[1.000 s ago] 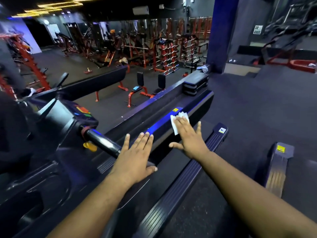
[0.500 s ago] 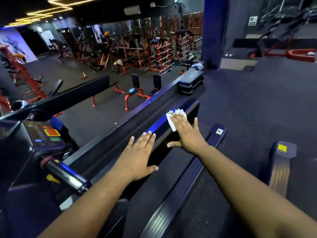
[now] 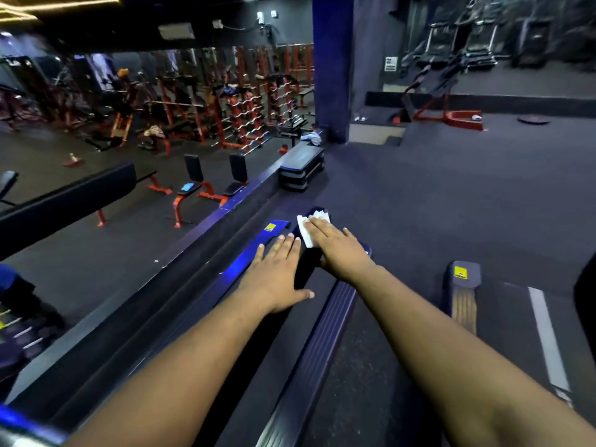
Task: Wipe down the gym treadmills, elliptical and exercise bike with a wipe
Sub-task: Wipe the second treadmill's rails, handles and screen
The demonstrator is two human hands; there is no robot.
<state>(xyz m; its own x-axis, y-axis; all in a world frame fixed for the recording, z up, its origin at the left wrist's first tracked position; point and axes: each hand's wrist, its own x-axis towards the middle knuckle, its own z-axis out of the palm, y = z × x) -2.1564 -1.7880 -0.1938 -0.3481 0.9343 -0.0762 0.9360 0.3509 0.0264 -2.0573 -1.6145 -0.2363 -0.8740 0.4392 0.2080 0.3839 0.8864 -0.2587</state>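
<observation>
A black treadmill deck runs away from me, with a blue-lit left side rail (image 3: 245, 256) and a ribbed right side rail (image 3: 325, 330). My right hand (image 3: 338, 250) lies flat with straight fingers on a white wipe (image 3: 309, 229), pressing it onto the rear end of the deck. My left hand (image 3: 277, 275) rests flat, fingers spread, on the left rail and belt edge just beside the right hand. A yellow sticker (image 3: 270, 227) marks the left rail's end.
A second treadmill's rail with a yellow label (image 3: 461, 275) lies to the right. A stack of step platforms (image 3: 301, 167) sits beyond the deck. Red benches (image 3: 200, 188) and dumbbell racks (image 3: 245, 117) fill the lower floor at left; a blue pillar (image 3: 332, 69) stands ahead.
My right hand has slid the wipe farther along to the deck's rear end. My left hand has followed forward beside it. The view has shifted, and the console has left the frame.
</observation>
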